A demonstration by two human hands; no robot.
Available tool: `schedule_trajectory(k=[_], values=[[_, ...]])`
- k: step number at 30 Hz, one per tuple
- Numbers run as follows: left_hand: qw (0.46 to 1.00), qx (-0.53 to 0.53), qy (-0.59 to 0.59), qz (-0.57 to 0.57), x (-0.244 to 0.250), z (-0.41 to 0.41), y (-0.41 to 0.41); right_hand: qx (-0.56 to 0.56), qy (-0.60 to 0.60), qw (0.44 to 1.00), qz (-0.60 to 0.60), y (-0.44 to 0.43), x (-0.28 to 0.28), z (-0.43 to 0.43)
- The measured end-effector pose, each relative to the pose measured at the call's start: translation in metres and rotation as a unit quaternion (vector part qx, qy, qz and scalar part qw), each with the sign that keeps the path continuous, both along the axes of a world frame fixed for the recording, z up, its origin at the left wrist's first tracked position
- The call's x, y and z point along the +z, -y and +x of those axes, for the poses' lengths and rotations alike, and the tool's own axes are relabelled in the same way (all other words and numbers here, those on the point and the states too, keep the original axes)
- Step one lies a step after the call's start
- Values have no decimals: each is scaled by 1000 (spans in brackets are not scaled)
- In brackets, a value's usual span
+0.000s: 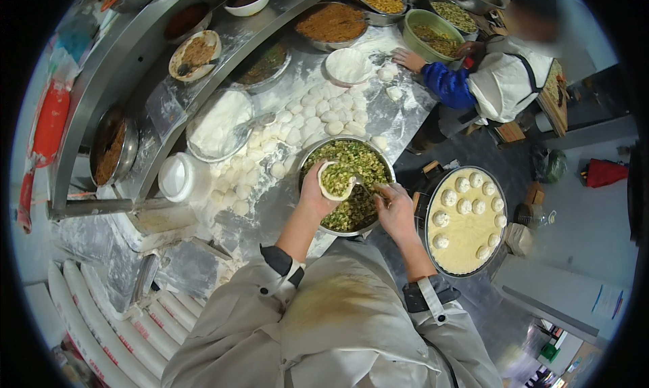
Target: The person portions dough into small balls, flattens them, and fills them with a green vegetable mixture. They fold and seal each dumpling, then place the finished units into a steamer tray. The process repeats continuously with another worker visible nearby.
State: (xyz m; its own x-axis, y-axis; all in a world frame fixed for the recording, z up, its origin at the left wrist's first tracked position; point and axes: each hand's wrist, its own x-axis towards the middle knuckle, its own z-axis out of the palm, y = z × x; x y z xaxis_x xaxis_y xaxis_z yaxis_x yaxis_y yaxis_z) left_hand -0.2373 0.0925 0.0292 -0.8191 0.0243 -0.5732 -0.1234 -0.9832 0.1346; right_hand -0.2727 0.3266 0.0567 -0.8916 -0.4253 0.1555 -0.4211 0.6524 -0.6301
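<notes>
My left hand [310, 192] cups a round dough wrapper [335, 198] heaped with chopped green filling [335, 179]. In my right hand [397, 211] is a spoon [362, 183], its tip close to the wrapper's right edge. Both hands are above a steel bowl [389, 166] of the same green chopped mix, which stands near the table's edge. Beyond it, many flattened dough pieces [332, 115] lie on the floured steel table [253, 208].
At right a round steamer tray [464, 236] carries several pleated buns [441, 218]. Left of the dough stand a flour bowl [218, 121] and a white plastic tub [176, 177]. A co-worker [509, 78] reaches toward a green basin [431, 33] at the far right. A steel shelf [243, 38] overhangs the table's left.
</notes>
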Motion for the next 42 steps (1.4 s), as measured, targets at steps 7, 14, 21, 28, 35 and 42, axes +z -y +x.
schedule_trajectory(k=[7,14,21,28,35,42], values=[[952,22,-76,-295,-8,21,-20,-73,258,963,-12,59,57,25],[629,-21,-152,-762,-8,37,15,-73,215,962,-150,73,69,28],[839,21,-110,-532,-25,26,22,-107,178,955,-209,69,59,28],[679,-7,-127,-723,-13,38,20,-75,162,966,-185,66,66,24],[775,1,-124,-620,-8,40,23,-28,88,972,-215,64,67,22],[746,-41,-166,-644,-10,46,24,-10,161,968,-193,64,72,20]])
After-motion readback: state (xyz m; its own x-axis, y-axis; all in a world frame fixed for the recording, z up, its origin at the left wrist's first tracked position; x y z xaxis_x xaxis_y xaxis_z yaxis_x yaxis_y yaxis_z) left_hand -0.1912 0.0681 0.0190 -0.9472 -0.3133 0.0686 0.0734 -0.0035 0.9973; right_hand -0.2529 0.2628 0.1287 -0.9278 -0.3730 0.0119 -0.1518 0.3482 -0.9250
